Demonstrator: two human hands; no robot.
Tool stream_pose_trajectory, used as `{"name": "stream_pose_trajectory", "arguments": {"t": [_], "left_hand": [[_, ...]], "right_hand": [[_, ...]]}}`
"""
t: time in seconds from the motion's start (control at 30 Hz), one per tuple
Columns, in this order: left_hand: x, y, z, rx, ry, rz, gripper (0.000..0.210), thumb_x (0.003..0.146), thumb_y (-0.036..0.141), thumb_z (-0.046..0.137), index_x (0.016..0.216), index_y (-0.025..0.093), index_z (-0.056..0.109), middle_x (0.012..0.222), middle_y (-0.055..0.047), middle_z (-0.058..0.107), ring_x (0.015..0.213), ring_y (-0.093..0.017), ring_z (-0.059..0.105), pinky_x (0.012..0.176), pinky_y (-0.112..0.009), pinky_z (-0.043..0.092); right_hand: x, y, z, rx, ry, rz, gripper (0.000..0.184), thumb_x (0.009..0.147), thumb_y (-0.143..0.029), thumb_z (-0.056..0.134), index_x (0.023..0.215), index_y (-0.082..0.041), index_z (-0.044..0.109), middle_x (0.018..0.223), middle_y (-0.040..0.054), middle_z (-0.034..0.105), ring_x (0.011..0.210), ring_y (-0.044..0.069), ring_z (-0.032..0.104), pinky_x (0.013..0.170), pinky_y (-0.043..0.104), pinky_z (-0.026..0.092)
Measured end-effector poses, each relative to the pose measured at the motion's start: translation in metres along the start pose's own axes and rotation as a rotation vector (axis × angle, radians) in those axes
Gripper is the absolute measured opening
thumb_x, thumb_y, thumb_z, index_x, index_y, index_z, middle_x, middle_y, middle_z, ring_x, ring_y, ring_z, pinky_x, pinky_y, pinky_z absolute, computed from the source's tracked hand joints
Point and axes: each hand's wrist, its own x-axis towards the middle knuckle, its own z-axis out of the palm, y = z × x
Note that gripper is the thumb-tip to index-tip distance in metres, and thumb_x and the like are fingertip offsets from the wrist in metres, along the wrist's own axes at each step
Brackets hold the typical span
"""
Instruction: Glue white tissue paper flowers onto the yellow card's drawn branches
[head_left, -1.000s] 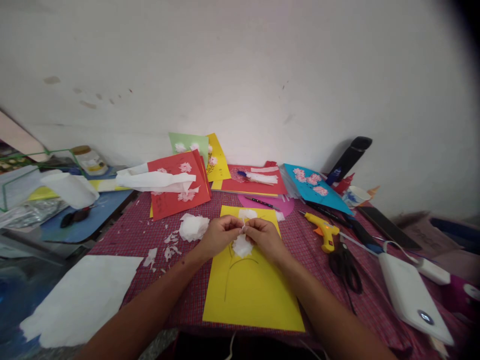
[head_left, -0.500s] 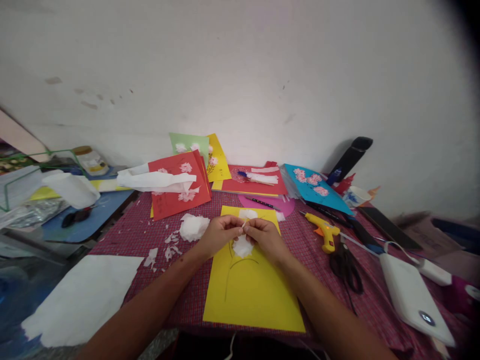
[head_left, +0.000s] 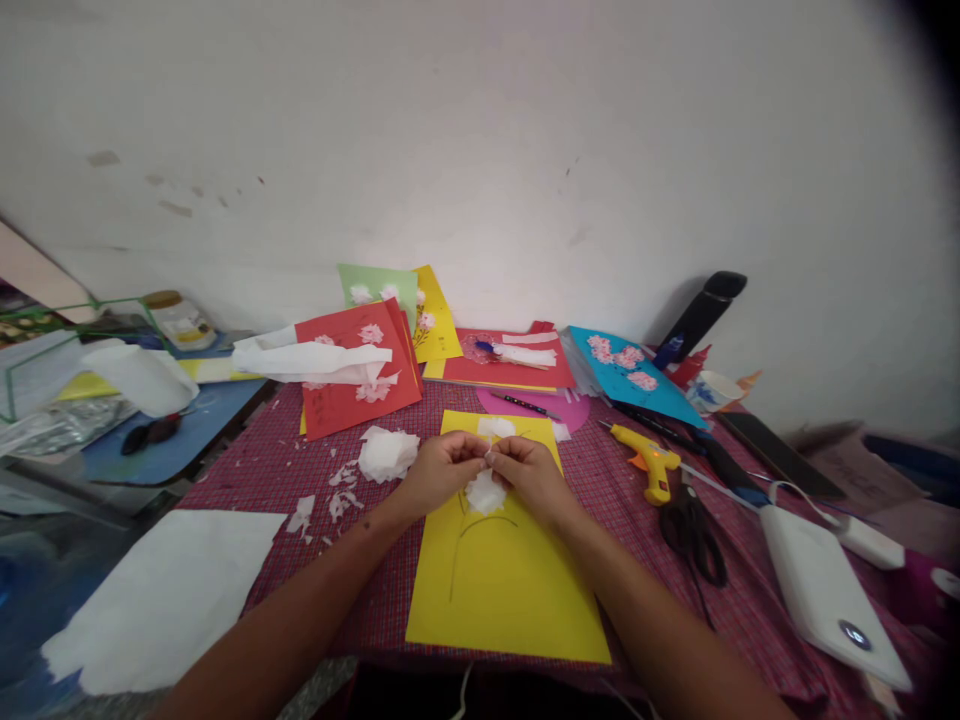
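Observation:
My left hand [head_left: 442,472] and my right hand [head_left: 531,478] meet over the upper part of a yellow paper sheet [head_left: 510,600]. Both are closed, thumbs and fingertips pinching a tiny bit of white tissue paper [head_left: 489,452] between them, mostly hidden by the fingers. Just below the fingertips is a ruffled white tissue piece [head_left: 486,493]; whether it joins the pinched bit I cannot tell. Another white tissue piece [head_left: 496,427] shows beyond the hands. Thin dark curved lines are drawn on the yellow sheet. Left of my left hand sits a crumpled wad of white tissue [head_left: 388,454].
To the right lie a yellow glue gun [head_left: 646,462], black scissors [head_left: 694,540] and a white power bank [head_left: 829,590]. Red cards [head_left: 352,335] and a blue card [head_left: 637,378] with paper flowers stand at the back. A large white tissue sheet [head_left: 169,595] lies front left.
The fingertips have shifted very slightly around the bit of tissue. Everything else stays where it was.

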Motion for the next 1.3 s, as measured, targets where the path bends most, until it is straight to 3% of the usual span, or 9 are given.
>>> {"name": "stream_pose_trajectory", "arguments": {"t": [1.3], "left_hand": [[0.0001,0.0058,-0.0024,-0.093,0.052,-0.08,0.018,0.072,0.024,0.067,0.086,0.013,0.069,0.071,-0.001,0.066,0.056,-0.01,0.058,0.057,-0.024,0.046]], "right_hand": [[-0.0004,-0.0004,-0.0021,0.004,-0.057,-0.05,0.023,0.084,-0.035,0.064,0.069,-0.018,0.06,0.058,-0.0037,0.053,0.052,0.009,0.045,0.052,0.023,0.034]]}}
